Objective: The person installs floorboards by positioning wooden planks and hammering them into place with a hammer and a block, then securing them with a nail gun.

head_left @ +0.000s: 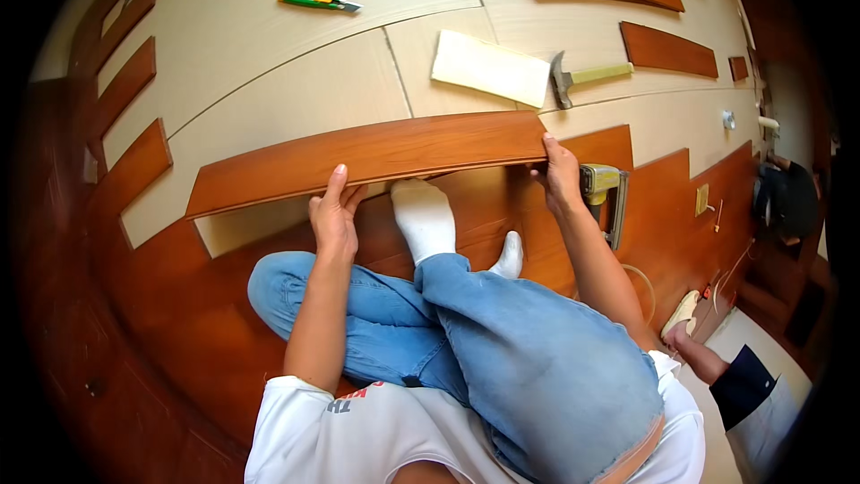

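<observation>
Fingers of the left hand (334,222) and right hand (560,176) grasp the plank (376,154) by its near edge and right end, over the floor (296,90); best keep it level, the foot (425,220) well clear.

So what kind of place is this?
Probably a room with a part-laid wooden floor: the left hand and right hand hold a brown plank, and a claw hammer lies on the pale floor beyond.
</observation>
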`<action>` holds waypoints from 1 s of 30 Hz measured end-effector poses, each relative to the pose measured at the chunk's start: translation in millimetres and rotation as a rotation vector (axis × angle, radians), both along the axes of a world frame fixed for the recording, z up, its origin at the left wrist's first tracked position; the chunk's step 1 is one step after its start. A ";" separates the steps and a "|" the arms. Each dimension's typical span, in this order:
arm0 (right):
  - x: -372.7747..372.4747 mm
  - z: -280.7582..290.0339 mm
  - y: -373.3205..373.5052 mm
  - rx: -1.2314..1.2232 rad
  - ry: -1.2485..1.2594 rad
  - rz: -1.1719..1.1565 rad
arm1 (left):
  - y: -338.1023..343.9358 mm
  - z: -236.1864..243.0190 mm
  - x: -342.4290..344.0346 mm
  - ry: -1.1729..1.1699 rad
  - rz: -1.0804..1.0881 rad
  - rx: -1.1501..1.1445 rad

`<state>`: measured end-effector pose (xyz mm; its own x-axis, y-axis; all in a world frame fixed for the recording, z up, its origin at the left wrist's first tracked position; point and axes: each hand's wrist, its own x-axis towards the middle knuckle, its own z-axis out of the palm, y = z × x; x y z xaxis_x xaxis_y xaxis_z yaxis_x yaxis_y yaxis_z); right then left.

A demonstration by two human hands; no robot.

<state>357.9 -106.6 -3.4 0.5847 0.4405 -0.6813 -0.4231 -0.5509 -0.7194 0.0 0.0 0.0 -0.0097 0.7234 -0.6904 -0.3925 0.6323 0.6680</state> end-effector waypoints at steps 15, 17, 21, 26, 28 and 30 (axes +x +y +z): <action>49.6 -32.3 62.1 -0.098 -0.113 0.361 | -4.4 -52.6 -4.1 -0.150 -0.054 -0.162; 51.7 -27.5 52.2 -0.058 -0.215 0.439 | -7.6 -49.7 -6.9 -0.176 -0.088 -0.242; 76.6 -50.4 45.0 -0.162 -0.364 0.705 | -21.6 -42.6 -9.7 -0.115 -0.114 -0.320; 70.8 -48.8 42.7 -0.055 -0.403 1.004 | -18.8 -26.7 -2.3 0.102 -0.383 -0.166; 53.5 -46.7 43.4 -0.018 -0.386 0.968 | -7.5 -20.6 4.4 0.540 -0.470 0.313; 47.7 -44.4 42.9 -0.008 -0.335 0.981 | 13.4 -5.1 5.6 0.829 -0.595 0.517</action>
